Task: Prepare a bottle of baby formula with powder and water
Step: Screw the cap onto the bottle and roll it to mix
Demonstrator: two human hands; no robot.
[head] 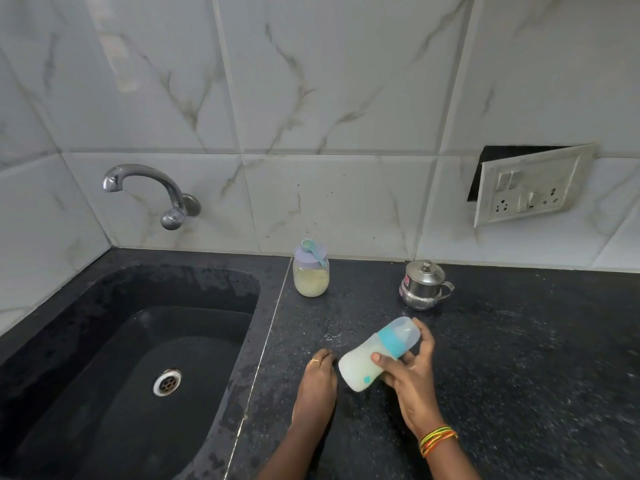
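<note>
Black stone bench (502,358) runs right of the sink (138,341), with tiled wall behind. Right of the sink's near edge, the right hand (412,386) grips the capped bottle (360,365) off the bench, tilted cap-up, milky inside. I'd guess that's to shake or check the mix. The left hand (317,379) rests empty on the bench between sink and bottle, probably steadying. Right of the sink's far corner stands the lidded jar (311,277), scoop (311,249) parked on top. A steel pot (422,287) stands farther right.

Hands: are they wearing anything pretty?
Yes. The left hand has a small gold-coloured ring on one finger. The right hand has a bunch of thin bangles at the wrist, orange, yellow and green. No sleeves show; both forearms are bare.
</note>
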